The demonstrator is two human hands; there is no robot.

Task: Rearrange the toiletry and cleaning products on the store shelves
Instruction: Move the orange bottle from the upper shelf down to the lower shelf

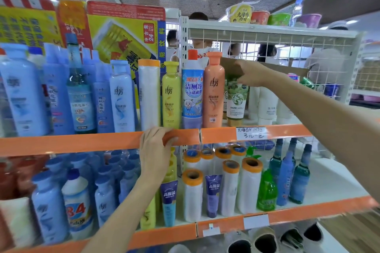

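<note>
1. The left hand (155,150) rests on the orange shelf edge (82,142), fingers curled over it, holding no product.
2. The right hand (251,74) reaches behind the orange bottle (213,90) on the upper shelf, its grip closed on a green tube (236,100).
3. Below stand white rolls (192,195).

Left hand (156,148) resting on the orange shelf edge (82,144), fingers curled over its front, forearm rising from below. Right hand (254,75) reaching above that edge, fingers pinched together, arm outstretched.
</note>
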